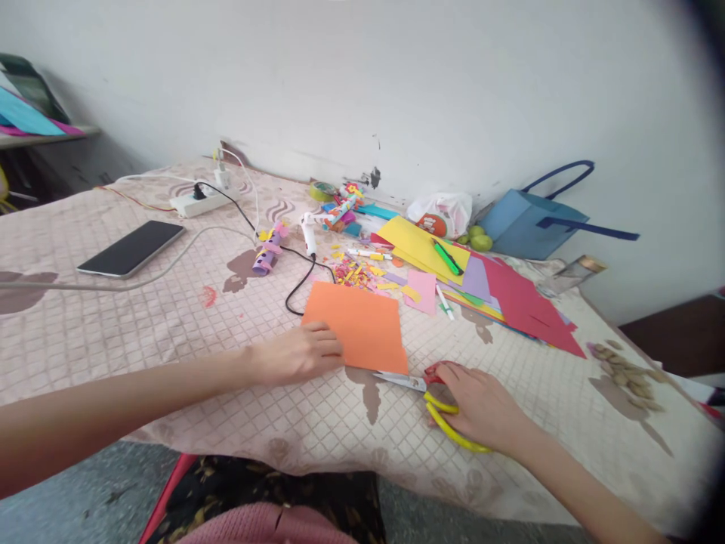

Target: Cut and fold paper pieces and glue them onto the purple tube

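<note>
An orange sheet of paper lies flat near the front of the table. My left hand rests on its near left corner, fingers curled over the edge. My right hand covers the yellow handles of a pair of scissors, fingers closed around them. The scissors lie on the tablecloth with the blades pointing left, tips touching the orange sheet's near right corner.
A pile of coloured papers with a green marker lies behind. Paper scraps, a glue gun with black cable, a phone, a power strip, a blue bag and peanut shells surround them.
</note>
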`<state>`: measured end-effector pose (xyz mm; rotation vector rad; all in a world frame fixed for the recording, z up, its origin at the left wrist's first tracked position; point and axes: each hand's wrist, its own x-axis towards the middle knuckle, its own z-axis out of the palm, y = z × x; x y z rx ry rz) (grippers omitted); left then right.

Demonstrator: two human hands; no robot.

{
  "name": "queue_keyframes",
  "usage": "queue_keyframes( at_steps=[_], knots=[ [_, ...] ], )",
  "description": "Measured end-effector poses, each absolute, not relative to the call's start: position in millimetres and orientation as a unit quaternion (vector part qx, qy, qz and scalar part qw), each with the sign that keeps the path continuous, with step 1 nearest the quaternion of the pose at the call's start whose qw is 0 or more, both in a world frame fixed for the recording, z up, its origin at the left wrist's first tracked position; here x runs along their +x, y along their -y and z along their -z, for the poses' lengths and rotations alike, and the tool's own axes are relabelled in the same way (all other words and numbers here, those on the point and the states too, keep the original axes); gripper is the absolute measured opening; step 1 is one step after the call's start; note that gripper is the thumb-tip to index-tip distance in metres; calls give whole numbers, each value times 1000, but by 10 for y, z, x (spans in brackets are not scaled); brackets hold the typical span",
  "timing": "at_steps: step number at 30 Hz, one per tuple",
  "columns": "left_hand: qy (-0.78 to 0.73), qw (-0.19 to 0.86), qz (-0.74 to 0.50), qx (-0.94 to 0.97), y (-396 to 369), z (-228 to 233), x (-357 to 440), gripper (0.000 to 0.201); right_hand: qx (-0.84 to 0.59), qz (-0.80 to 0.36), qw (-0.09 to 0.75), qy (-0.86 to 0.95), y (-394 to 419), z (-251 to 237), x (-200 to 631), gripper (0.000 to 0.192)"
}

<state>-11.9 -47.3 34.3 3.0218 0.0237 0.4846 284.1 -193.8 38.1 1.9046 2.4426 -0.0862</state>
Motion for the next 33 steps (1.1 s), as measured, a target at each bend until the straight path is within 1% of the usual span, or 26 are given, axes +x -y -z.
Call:
queue_keyframes(
  at_steps=[5, 8, 10, 18, 22, 27, 33],
  knots=[
    [64, 137, -122, 981, 250, -312, 246, 32, 613, 19, 18, -790, 1934, -361, 2858, 38],
    [91, 193, -78, 974, 161, -236, 379, 41, 615, 22, 32, -788, 1930, -367, 2849, 38],
    [102, 211, -50, 971, 128, -189, 404, 45, 615, 26, 36, -787, 1925, -373, 2843, 39],
    [91, 229, -4, 969, 99, -144, 386, 48, 608, 43, 34, -792, 1902, -360, 2861, 36],
    [94, 230, -17, 968, 92, -133, 395, 47, 610, 44, 31, -790, 1909, -348, 2862, 40],
    [111, 231, -43, 966, 77, -107, 397, 47, 604, 36, 46, -794, 1917, -321, 2904, 41],
    [93, 241, -15, 966, 75, -112, 409, 47, 606, 30, 58, -793, 1923, -343, 2914, 35]
  ],
)
